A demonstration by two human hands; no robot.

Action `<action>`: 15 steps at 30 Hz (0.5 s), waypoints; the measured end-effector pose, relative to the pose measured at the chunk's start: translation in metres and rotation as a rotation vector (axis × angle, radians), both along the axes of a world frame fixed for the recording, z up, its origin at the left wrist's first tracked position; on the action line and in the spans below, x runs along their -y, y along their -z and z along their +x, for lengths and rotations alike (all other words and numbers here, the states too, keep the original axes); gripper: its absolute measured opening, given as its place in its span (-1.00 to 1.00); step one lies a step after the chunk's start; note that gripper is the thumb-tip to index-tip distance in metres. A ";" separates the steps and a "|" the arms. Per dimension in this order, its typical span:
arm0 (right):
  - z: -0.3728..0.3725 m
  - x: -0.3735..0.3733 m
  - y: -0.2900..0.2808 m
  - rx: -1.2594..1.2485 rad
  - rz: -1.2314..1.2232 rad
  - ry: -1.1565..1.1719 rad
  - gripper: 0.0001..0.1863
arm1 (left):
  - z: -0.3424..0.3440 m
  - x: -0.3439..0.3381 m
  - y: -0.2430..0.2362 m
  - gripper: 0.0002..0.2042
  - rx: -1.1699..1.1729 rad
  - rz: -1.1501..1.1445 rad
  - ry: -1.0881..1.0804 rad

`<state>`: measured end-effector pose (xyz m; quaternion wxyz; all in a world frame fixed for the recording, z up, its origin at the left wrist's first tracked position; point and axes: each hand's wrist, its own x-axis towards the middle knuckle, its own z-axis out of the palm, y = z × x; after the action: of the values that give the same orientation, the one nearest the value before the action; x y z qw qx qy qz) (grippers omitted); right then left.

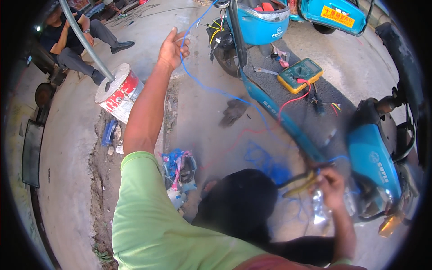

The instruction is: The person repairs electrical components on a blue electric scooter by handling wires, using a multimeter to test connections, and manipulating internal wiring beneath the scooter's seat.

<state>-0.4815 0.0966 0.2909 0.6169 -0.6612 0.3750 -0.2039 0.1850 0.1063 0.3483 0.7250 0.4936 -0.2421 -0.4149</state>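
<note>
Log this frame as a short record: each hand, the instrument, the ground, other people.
Left hand: raised, a thin blue wire crossing its fingers; whether it grips the wire is unclear
Right hand: lower right, around a blurred, slender yellow-handled tool
Instrument: yellow-and-green boxy multimeter with a thin red lead, on a dark grey vehicle floor
Ground: blurred blue wire tangle; red-and-white cylindrical bucket holding a grey pole
Other people: one seated person, upper left, dark clothes
</note>
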 end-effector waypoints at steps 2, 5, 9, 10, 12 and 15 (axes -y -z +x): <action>0.004 -0.001 -0.003 0.023 0.001 0.005 -0.91 | 0.005 -0.017 -0.011 -0.51 0.072 -0.195 0.053; 0.006 0.002 -0.005 0.029 -0.009 0.005 -0.92 | 0.004 -0.039 -0.033 -0.66 0.230 -0.272 0.202; 0.008 0.001 -0.003 0.062 -0.047 0.009 -0.94 | -0.022 -0.045 -0.067 -0.78 0.267 -0.386 0.136; 0.009 0.002 -0.003 0.062 -0.075 0.011 -0.94 | -0.022 -0.045 -0.072 -0.78 0.272 -0.387 0.138; 0.013 0.002 -0.005 0.081 -0.070 0.006 -0.94 | -0.023 -0.044 -0.084 -0.81 0.237 -0.468 0.197; 0.019 0.000 -0.011 0.108 -0.048 0.002 -0.94 | -0.027 -0.046 -0.096 -0.82 0.244 -0.467 0.213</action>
<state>-0.4622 0.0961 0.3018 0.6200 -0.6634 0.3369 -0.2491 0.1580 0.1522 0.4440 0.7369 0.3312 -0.4673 -0.3592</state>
